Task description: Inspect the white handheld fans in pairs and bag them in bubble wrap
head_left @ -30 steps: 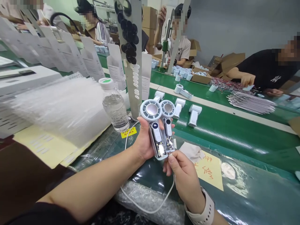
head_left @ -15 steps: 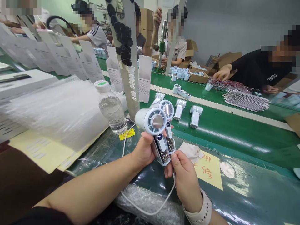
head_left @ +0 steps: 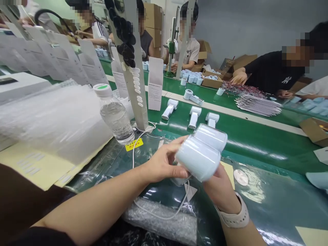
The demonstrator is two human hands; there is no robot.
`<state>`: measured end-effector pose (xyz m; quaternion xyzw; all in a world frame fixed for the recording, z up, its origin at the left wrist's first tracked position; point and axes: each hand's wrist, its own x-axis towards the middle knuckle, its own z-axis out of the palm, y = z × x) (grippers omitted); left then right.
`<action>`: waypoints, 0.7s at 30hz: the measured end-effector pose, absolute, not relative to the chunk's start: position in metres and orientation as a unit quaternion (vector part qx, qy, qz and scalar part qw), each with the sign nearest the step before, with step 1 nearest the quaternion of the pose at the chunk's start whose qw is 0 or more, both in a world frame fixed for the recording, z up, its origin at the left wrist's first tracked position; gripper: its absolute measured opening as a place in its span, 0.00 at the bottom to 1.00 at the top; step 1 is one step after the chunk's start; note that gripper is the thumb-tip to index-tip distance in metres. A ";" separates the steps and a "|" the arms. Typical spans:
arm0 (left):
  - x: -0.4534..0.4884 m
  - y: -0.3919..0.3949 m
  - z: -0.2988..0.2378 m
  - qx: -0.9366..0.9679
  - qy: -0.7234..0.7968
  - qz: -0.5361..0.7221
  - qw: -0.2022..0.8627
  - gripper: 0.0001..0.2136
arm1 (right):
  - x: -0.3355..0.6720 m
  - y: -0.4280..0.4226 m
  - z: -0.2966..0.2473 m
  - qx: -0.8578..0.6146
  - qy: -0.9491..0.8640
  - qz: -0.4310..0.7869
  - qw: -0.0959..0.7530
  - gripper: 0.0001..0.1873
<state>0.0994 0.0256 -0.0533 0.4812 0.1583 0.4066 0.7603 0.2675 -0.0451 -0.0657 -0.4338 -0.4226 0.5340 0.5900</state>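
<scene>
Two light-blue handheld fans are held side by side, tilted, with their rounded heads toward me. My left hand is closed around them from the left, thumb along the near side. My right hand, with a pale watch strap at the wrist, is behind the fan heads on the right; its fingers are hidden. A white cable hangs from below the fans and loops over the bench. Where its end meets a fan is out of sight, as are most of the handles.
Three fans, one here, lie on the green belt beyond my hands. A water bottle stands left, beside a metal post and white plastic bags. A bubble-wrap roll lies at the near edge. Co-workers sit across the belt.
The fans have turned over, so their smooth rounded heads face me instead of the metal discs and exposed circuit boards. My right hand has moved right, behind them. The view has shifted slightly.
</scene>
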 end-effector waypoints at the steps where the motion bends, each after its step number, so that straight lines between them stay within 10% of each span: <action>1: 0.101 0.028 -0.053 0.478 0.162 0.416 0.756 0.20 | 0.271 -0.045 -0.063 -0.437 -0.412 0.530 0.598 0.26; 21: 0.100 0.030 -0.042 0.478 0.137 0.359 0.790 0.16 | 0.262 -0.043 -0.047 -0.437 -0.398 0.522 0.615 0.15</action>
